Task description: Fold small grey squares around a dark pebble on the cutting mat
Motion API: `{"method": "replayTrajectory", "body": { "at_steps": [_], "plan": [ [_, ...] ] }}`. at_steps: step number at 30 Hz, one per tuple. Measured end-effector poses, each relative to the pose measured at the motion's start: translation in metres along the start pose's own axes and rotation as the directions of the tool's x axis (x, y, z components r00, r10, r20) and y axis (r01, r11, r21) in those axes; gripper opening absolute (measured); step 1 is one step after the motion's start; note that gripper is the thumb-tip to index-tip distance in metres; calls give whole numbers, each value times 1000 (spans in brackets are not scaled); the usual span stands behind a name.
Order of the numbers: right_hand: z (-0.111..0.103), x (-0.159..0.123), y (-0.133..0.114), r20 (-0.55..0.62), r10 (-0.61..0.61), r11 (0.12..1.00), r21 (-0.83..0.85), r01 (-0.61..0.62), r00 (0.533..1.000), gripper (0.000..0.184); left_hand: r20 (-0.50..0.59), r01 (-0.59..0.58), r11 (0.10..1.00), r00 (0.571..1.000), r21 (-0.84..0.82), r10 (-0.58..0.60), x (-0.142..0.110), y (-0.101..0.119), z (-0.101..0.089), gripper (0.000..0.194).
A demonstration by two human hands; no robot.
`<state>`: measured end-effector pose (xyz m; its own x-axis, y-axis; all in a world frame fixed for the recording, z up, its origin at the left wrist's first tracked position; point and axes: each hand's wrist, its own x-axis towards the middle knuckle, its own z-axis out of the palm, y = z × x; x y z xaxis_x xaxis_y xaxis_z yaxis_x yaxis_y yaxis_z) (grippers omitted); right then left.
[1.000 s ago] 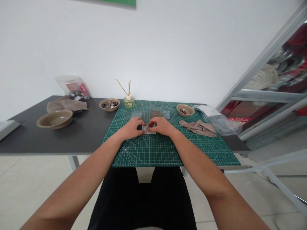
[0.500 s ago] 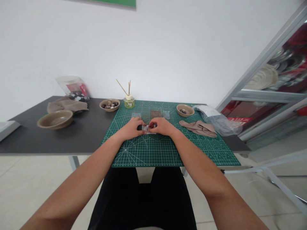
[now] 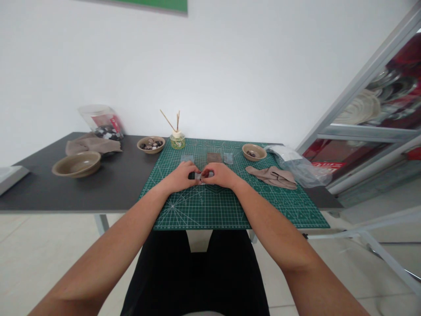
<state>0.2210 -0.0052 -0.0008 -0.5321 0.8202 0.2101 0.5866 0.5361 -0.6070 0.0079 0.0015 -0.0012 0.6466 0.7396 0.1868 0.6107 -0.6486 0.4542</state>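
My left hand (image 3: 182, 177) and my right hand (image 3: 222, 174) meet over the middle of the green cutting mat (image 3: 194, 215). Between them is a small clear, whitish plastic piece (image 3: 198, 176), pinched by the fingertips of both. Its exact kind and anything inside it are too small to make out. Just beyond the hands, a brown square piece (image 3: 214, 157) lies flat, with a small clear plastic packet (image 3: 228, 158) on its right. Another clear packet (image 3: 187, 158) lies behind my left hand.
Right: a bowl with a few dark stones (image 3: 254, 152), a brown cloth (image 3: 274, 177), a plastic bag (image 3: 301, 166). Left: a bowl of stones (image 3: 150, 144), a reed diffuser (image 3: 177, 139), a larger bowl (image 3: 77, 166), another cloth (image 3: 94, 144), a clear jar (image 3: 101, 118). A wall stands behind.
The fingers of my right hand have shifted slightly on the plastic piece, curling closer to the left fingertips. Everything else on the table stays in place.
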Motion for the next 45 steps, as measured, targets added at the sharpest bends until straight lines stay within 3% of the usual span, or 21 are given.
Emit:
{"method": "replayTrajectory", "body": {
  "at_steps": [9, 15, 20, 30, 45],
  "plan": [
    [0, 1, 2, -48, 18, 998, -62, -21, 999, 11, -2, 6, 1000, 1000, -4, -6, 0, -2, 2, 35],
    [4, 2, 0, -12, -55, 998, -10, 55, 998, 13, 3, -2, 1000, 1000, 12, 2, 1, 1, 0, 30],
    [-2, -1, -2, 17, -33, 999, 17, 32, 999, 11, 10, 3, 1000, 1000, 3, -3, 0, 3, -2, 35],
    [2, 2, 2, -56, -26, 998, -65, 22, 998, 11, 8, 10, 1000, 1000, 9, -10, 0, -2, 1, 35],
    [-1, -2, -1, -12, -53, 999, -1, 53, 999, 12, 7, 4, 1000, 1000, -4, -4, -1, -2, -1, 38]
  ]
}}
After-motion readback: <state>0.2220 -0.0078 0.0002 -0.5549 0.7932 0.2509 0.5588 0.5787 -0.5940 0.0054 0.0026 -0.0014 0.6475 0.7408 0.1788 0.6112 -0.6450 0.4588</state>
